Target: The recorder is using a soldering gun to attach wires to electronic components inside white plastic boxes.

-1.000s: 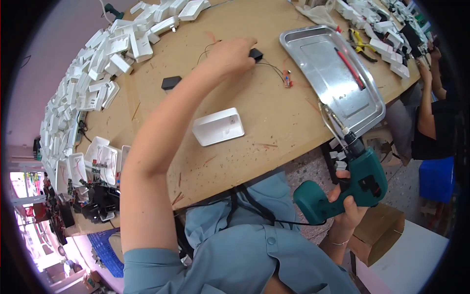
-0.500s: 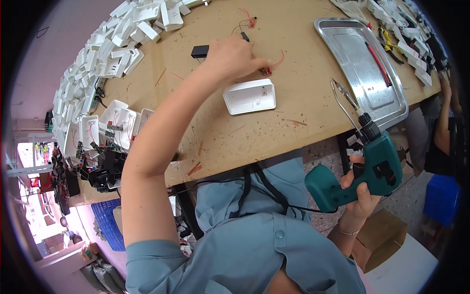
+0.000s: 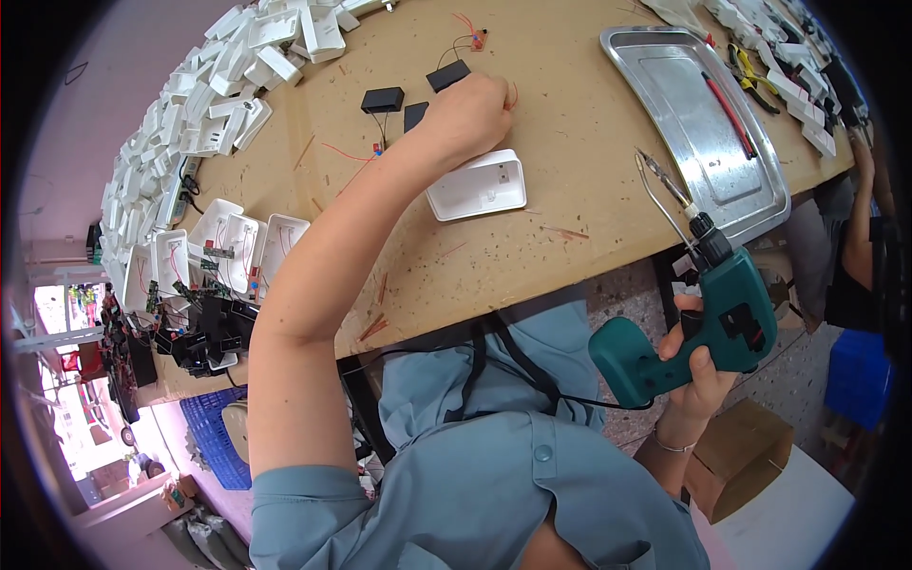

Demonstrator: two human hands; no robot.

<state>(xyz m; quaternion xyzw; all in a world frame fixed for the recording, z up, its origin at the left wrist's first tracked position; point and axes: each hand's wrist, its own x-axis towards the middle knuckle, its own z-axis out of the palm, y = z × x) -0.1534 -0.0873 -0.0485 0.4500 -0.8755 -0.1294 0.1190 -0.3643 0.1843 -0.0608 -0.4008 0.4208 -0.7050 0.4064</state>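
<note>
My left hand (image 3: 472, 118) is over the table, just beyond a white plastic case (image 3: 496, 182) that lies open side up. Its fingers are curled together. A bit of red wire (image 3: 514, 94) shows beside the knuckles, but what the fingers hold is hidden. Around this hand lie black boxes, one to the left (image 3: 383, 100), another beyond it (image 3: 448, 75) and a third (image 3: 415, 115) partly behind the wrist. Small circuit boards (image 3: 480, 40) with wires are attached or close to them. Low on the right, my right hand (image 3: 701, 380) grips a green soldering gun (image 3: 736, 309), its tip pointing up toward the tray.
A metal tray (image 3: 665, 104) holds a red pen-like stick (image 3: 730, 114). Beyond it are yellow-handled pliers (image 3: 752, 78). White cases are heaped (image 3: 209, 95) at the far left, with wired cases (image 3: 245, 242) nearer. A cable runs across my lap. Another person's arm (image 3: 860, 228) shows at right.
My left hand has shifted slightly right and its fingers have curled in. It now covers the red-wired board that lay by the thumb, and more black boxes show. The soldering gun has barely moved.
</note>
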